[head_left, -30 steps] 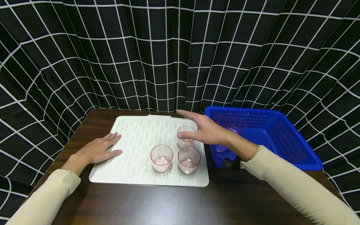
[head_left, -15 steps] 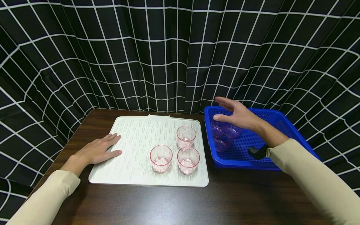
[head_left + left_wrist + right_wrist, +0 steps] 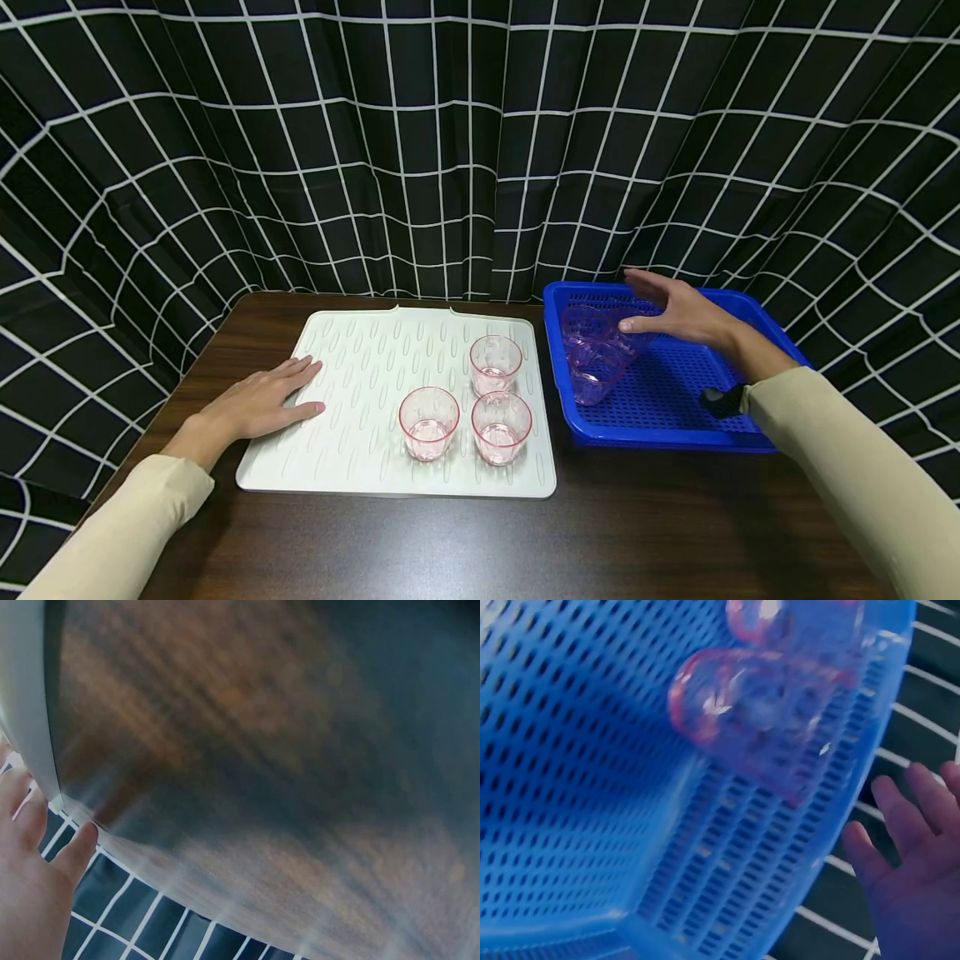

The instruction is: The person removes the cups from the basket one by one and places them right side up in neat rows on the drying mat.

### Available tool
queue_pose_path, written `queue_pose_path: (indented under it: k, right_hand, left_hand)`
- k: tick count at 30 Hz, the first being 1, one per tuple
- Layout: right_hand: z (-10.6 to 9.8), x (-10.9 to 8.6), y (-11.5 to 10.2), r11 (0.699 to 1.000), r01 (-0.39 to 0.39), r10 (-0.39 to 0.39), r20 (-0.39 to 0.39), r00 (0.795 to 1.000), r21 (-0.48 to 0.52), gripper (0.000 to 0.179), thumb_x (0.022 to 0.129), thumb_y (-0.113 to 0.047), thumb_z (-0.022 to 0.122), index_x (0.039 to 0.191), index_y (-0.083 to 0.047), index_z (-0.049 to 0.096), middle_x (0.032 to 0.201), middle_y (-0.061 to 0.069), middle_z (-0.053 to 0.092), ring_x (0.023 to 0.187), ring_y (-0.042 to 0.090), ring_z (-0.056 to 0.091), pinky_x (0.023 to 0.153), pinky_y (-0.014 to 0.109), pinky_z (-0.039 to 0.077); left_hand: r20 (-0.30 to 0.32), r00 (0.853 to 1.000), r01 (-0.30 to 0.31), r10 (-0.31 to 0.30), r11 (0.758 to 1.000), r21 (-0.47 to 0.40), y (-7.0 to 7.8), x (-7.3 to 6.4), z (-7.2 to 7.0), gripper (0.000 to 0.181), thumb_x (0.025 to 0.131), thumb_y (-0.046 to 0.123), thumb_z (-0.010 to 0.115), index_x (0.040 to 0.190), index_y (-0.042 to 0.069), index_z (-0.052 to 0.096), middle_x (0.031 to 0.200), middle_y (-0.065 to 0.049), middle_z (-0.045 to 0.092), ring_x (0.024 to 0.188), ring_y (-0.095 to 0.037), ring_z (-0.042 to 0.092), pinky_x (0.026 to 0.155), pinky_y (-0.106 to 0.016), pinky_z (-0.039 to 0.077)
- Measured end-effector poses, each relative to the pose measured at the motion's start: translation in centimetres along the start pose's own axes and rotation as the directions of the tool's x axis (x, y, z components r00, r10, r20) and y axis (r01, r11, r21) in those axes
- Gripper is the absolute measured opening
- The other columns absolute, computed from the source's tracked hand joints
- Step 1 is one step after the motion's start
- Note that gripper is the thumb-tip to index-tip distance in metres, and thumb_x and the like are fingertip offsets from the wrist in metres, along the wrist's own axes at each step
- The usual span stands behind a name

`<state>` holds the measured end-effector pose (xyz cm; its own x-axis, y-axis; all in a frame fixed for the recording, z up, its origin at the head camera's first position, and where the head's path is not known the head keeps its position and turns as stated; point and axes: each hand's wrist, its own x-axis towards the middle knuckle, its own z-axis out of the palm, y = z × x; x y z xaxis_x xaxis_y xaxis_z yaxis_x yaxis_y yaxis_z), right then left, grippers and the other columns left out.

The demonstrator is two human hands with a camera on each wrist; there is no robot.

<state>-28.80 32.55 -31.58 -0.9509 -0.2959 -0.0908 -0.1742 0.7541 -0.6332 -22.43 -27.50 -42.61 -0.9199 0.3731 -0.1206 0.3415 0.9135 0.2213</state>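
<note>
My left hand [image 3: 262,400] rests flat, fingers spread, on the left edge of a white ribbed drainer board [image 3: 352,433]. In the left wrist view that hand [image 3: 37,877] shows at the lower left. Three clear pink-rimmed cups stand upright on the board's right half: a front-left cup [image 3: 429,427], a front-right cup [image 3: 501,430] and one cup behind [image 3: 495,367]. My right hand [image 3: 686,315] hovers over the blue basket [image 3: 667,437], thumb and fingers apart, holding nothing. Several similar cups [image 3: 596,375] lie in the basket's left part; one cup [image 3: 750,712] lies on its side.
The dark wooden table [image 3: 420,542] extends in front of the board and basket. A black curtain with a white grid [image 3: 420,167] hangs close behind and at both sides. The basket's raised rim stands just right of the board.
My right hand has moved right from above the back cup on the board to over the basket. My left hand and the three cups on the board have stayed put.
</note>
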Motion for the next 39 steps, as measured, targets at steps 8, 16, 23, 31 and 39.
queue_pose_path:
  k: [8,16,23,31,39]
  right_hand:
    - [0.5,-0.1,2.1,0.999,-0.001,0.004,0.061,0.998,-0.047,0.097,0.087,-0.030,0.079,0.156,0.001,0.020,0.158,0.030,0.024,0.144,0.050,0.024,0.110,0.066,0.028]
    - [0.9,0.2,2.4,0.998,-0.014,0.017,0.050,0.999,-0.054,0.097,0.085,-0.033,0.081,0.155,0.003,0.024,0.157,0.031,0.026,0.144,0.050,0.025,0.111,0.064,0.027]
    - [1.0,0.3,2.4,0.996,-0.029,0.032,0.024,0.999,-0.089,0.093,0.086,-0.032,0.080,0.153,0.004,0.028,0.156,0.031,0.028,0.142,0.051,0.027,0.110,0.065,0.028]
    - [0.9,0.3,2.9,0.990,-0.047,0.052,0.029,0.998,-0.135,0.091,0.085,-0.031,0.080,0.151,0.008,0.030,0.152,0.034,0.031,0.139,0.054,0.029,0.109,0.067,0.028]
    - [1.2,0.2,3.5,0.987,-0.055,0.060,0.034,0.998,-0.151,0.087,0.087,-0.027,0.079,0.149,0.010,0.032,0.148,0.037,0.034,0.135,0.055,0.035,0.107,0.065,0.032]
  left_hand:
    - [-0.007,1.000,-0.003,0.003,1.000,0.000,-0.2,0.0,0.0,0.086,0.095,0.067,0.046,0.155,0.007,0.034,0.159,-0.023,0.028,0.145,-0.046,0.025,0.106,-0.071,0.027]
    - [0.007,1.000,0.015,-0.015,1.000,-0.008,-0.2,0.1,0.1,0.087,0.094,0.069,0.045,0.156,0.009,0.032,0.160,-0.022,0.026,0.146,-0.045,0.023,0.108,-0.071,0.025]
    - [0.007,1.000,0.015,-0.015,1.000,-0.003,-0.2,0.2,0.1,0.088,0.094,0.070,0.044,0.156,0.009,0.032,0.160,-0.021,0.026,0.146,-0.045,0.023,0.108,-0.071,0.025]
    - [-0.004,1.000,0.011,-0.011,1.000,-0.004,0.0,0.0,0.0,0.086,0.094,0.068,0.047,0.155,0.009,0.034,0.160,-0.022,0.028,0.146,-0.045,0.025,0.107,-0.071,0.026]
    - [-0.003,1.000,0.012,-0.012,1.000,-0.003,0.0,0.0,0.0,0.085,0.094,0.067,0.048,0.155,0.009,0.034,0.160,-0.022,0.028,0.145,-0.045,0.026,0.107,-0.070,0.027]
